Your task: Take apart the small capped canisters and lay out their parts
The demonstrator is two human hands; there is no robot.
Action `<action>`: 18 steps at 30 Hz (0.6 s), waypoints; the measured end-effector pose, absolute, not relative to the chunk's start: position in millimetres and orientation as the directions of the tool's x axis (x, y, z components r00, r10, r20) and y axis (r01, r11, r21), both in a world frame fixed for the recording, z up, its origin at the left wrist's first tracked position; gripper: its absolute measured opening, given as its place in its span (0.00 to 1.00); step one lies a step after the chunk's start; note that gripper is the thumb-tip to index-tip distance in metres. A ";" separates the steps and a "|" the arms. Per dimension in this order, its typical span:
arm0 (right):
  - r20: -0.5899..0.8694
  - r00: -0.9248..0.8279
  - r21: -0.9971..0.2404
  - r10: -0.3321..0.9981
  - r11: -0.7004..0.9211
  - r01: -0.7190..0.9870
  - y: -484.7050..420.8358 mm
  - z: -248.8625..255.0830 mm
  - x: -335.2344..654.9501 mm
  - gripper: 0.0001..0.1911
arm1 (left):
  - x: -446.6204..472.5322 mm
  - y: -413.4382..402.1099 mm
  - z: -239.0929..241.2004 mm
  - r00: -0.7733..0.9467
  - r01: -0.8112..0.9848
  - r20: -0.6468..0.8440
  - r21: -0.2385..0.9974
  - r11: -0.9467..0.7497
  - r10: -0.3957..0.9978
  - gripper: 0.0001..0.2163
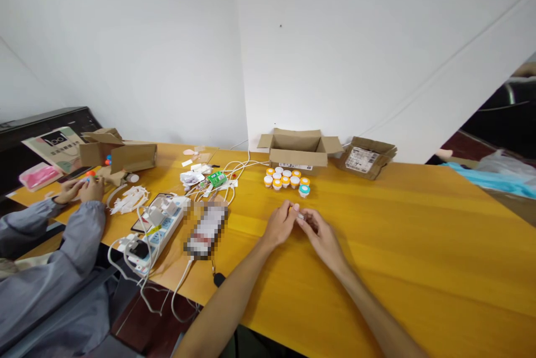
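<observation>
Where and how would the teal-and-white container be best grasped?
Probably by the round rim of the teal-and-white container, pinched from above or its right: it stands at the group's near right corner, with orange-and-white containers behind and to its left.

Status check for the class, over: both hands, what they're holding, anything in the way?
Left hand and right hand close together. Small whitish piece pinched between them, mostly hidden. Capped tubs beyond, touching neither hand.
</observation>
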State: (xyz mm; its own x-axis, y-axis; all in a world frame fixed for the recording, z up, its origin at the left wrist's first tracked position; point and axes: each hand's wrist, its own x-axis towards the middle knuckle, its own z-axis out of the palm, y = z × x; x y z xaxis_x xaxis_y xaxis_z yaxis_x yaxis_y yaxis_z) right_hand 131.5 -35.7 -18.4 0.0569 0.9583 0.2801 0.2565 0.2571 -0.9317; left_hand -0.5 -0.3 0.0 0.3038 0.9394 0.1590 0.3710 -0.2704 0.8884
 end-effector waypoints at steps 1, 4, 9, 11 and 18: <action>0.289 0.066 -0.932 0.955 0.265 0.249 -35.4 -19.2 131.0 0.20 | -0.4 -0.1 -0.5 0.304 0.369 0.161 0.889 -0.272 0.939 0.13; 0.284 0.091 -0.937 0.955 0.256 0.239 -34.2 -23.2 130.2 0.22 | 0.1 0.5 -1.5 0.300 0.366 0.168 0.889 -0.275 0.939 0.13; 0.238 0.063 -0.944 0.969 0.215 0.250 -34.2 -24.3 131.9 0.23 | 0.0 0.5 -0.8 0.300 0.372 0.166 0.886 -0.275 0.940 0.14; 0.240 0.049 -0.943 0.969 0.221 0.249 -34.8 -23.1 132.0 0.22 | -0.1 0.2 -0.3 0.305 0.369 0.166 0.887 -0.277 0.938 0.14; 0.291 0.103 -0.936 0.951 0.261 0.238 -33.9 -25.5 129.6 0.19 | 0.8 0.8 -1.4 0.304 0.360 0.165 0.892 -0.273 0.938 0.14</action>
